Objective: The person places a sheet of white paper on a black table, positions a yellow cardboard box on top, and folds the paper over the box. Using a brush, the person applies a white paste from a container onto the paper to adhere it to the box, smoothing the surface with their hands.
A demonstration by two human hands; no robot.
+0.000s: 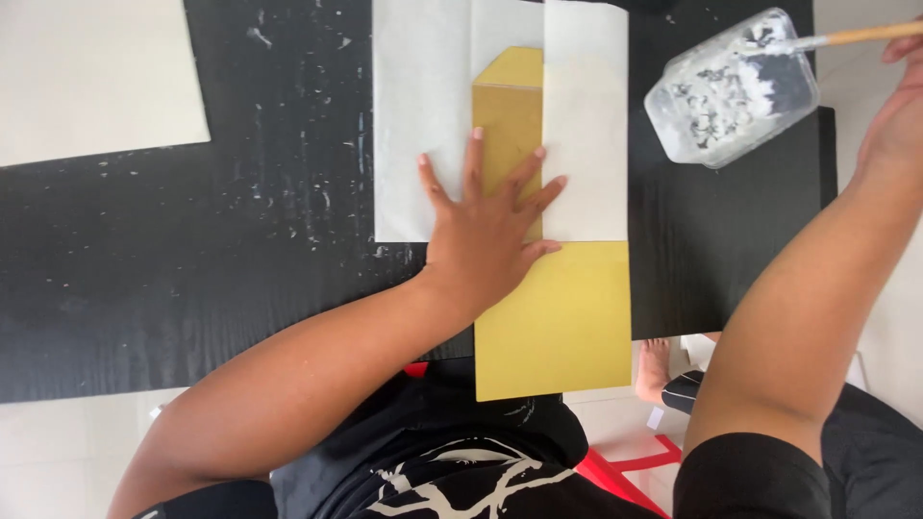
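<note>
While the left hand (486,226) is lying flat and open, fingers spread, it is pressing down on a gold-yellow card (553,322) and on the white paper (423,125) lying around it. That card is sitting near the middle of the black table (192,269), its lower end sticking out past the table's near edge over the person's lap. White paper is covering the card's upper part: one wide sheet is lying on the left side and a narrower folded strip (586,125) is running down the right side, leaving a band of gold showing between them. Fingertips are touching both the gold band and the white paper.

Up at the right edge, the right hand (899,106) is closing around a wooden-handled brush (865,37), gripping it by the handle; part of the hand is out of the picture. Its white-coated tip is dipping into a clear plastic tub (731,86) holding white paste, standing on the table well right of the paper. Another pale sheet (96,77) is lying at the table's far left corner. White smears are dotting the black tabletop.
</note>
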